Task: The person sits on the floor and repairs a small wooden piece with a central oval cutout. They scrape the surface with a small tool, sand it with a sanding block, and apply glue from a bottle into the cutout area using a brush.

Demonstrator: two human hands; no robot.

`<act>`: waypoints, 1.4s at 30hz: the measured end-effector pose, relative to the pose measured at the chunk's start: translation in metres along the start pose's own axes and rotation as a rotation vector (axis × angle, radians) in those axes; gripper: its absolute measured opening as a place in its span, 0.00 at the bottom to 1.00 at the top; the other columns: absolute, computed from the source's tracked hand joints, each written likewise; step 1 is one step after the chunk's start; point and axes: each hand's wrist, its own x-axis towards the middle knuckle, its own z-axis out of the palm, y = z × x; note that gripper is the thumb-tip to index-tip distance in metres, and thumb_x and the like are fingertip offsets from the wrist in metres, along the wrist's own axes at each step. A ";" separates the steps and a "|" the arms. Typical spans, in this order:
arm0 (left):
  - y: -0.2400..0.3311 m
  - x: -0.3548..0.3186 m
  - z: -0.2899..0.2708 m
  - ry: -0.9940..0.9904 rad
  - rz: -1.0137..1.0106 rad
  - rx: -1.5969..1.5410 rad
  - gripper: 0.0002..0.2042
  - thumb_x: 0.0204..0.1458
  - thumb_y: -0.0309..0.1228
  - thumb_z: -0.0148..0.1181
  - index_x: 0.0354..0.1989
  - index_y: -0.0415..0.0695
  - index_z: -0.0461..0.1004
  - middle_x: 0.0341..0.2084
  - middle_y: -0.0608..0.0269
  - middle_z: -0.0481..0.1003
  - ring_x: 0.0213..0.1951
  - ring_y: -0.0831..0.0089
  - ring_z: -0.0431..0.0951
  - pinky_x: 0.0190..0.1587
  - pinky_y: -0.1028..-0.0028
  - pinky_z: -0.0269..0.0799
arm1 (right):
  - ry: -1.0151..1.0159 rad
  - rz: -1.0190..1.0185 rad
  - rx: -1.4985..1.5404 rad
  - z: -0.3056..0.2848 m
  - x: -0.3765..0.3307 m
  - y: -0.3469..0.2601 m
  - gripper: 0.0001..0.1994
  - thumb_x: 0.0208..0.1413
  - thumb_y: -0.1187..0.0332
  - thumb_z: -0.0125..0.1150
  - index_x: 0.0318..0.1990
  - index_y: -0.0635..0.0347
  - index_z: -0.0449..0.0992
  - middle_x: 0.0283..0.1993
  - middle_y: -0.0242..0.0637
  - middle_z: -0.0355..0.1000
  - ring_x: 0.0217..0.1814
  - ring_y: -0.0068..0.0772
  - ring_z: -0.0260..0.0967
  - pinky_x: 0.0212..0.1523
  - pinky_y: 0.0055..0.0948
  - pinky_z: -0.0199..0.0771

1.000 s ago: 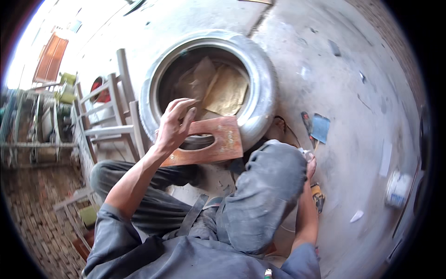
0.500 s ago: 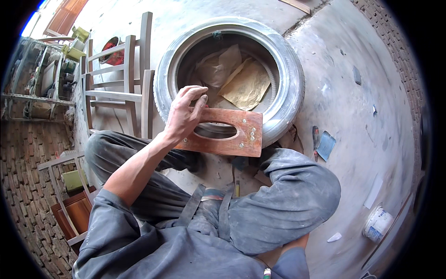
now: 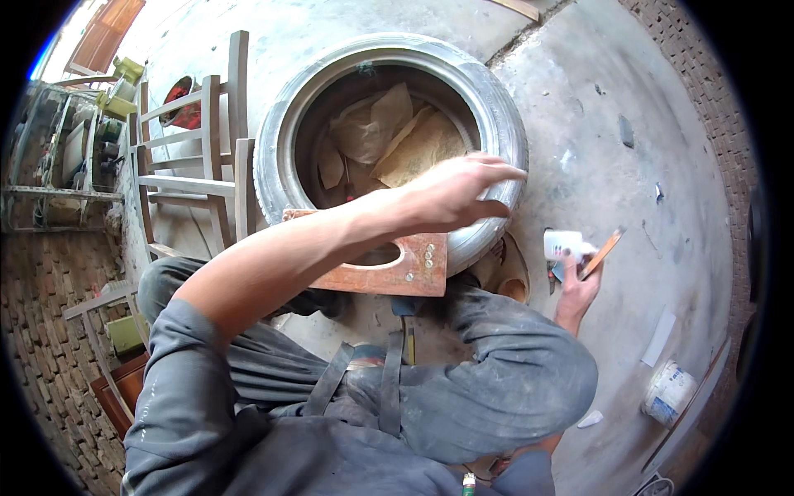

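Observation:
My left hand [image 3: 463,192] is above the near right part of a grey, dusty tyre [image 3: 277,136], fingers stretched out and thumb apart, holding nothing. Its forearm crosses over a reddish-brown wooden board [image 3: 413,277] with an oval cutout and several screw heads, which rests against the tyre's near side and covers part of my lap. Right of my knee, my right hand [image 3: 581,291] grips a small white container [image 3: 562,245] and a flat orange-brown stick [image 3: 602,255]. Inside the tyre lie crumpled brown papers [image 3: 422,153] and a thin tool with a red end [image 3: 349,195].
Grey wooden chair frames [image 3: 217,132] stand left of the tyre, near a bucket with red inside [image 3: 182,103]. A metal rack [image 3: 62,194] is at far left. A white bucket [image 3: 670,393] and a pale strip [image 3: 658,336] are at right. A tan curved object [image 3: 514,285] lies beside the tyre.
My left hand has left the board and swung right, its fingers spreading. My right hand has come into view from below my knee, carrying the white container and orange-brown stick.

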 end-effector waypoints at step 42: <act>-0.097 0.121 0.066 -0.500 -0.350 -0.395 0.24 0.63 0.40 0.66 0.62 0.35 0.79 0.44 0.52 0.85 0.46 0.68 0.85 0.52 0.66 0.80 | 0.202 0.174 0.422 0.034 0.034 0.035 0.10 0.78 0.68 0.56 0.55 0.67 0.74 0.44 0.47 0.82 0.38 0.28 0.81 0.36 0.28 0.84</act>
